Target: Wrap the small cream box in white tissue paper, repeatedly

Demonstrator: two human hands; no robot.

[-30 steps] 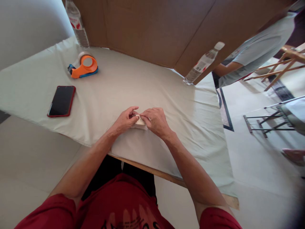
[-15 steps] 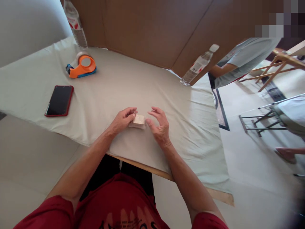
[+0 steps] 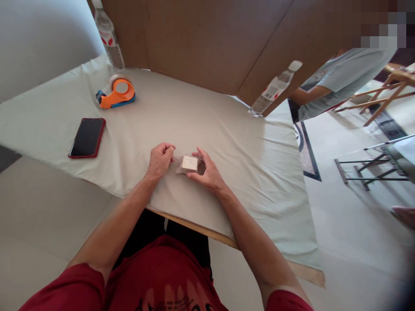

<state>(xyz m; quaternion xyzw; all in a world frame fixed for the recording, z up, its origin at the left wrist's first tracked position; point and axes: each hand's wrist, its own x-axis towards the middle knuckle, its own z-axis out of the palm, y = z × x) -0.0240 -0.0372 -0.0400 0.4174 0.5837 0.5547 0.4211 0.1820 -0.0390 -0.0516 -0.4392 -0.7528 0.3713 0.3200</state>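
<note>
A small pale block (image 3: 189, 164) in crinkled clear plastic wrap lies on the cloth near the table's front edge. My right hand (image 3: 207, 172) curves round its right side, thumb at the near edge and fingers at the far edge, gripping it. Just left of the block, my left hand (image 3: 160, 160) is closed with thumb and fingers pinched together. Whether any plastic is caught in that pinch is too small to tell.
A red-cased phone (image 3: 87, 138) and an orange tape dispenser (image 3: 118, 93) lie at the left. Water bottles stand at the back left (image 3: 110, 39) and back right (image 3: 274, 90), by a brown cardboard panel (image 3: 201, 43). Beyond the right edge, another person's arm (image 3: 313, 95) shows.
My left hand has drawn back left off the block and closed into a pinch. My right hand has moved in from the right and now holds the block's right side.
</note>
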